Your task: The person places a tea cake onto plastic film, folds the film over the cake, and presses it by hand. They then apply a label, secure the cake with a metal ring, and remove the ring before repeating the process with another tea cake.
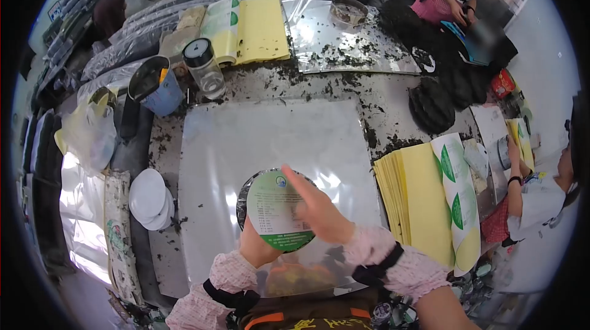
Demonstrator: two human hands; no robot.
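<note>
In front of my body, my left hand is wrapped round the lower left side of a dark, shiny-edged round container. A round green and white printed label covers most of its face. My right hand has its fingers stretched out flat and overlaps the right side of the label, holding nothing. A large smooth metal sheet lies under both hands. Part of the container is hidden behind the label and hands.
A yellow sheet stack and rolled label sheet lie right. White discs lie left. Behind stand a blue bucket and a dark-lidded clear jar. Dark flakes litter the table. Two people work at the right.
</note>
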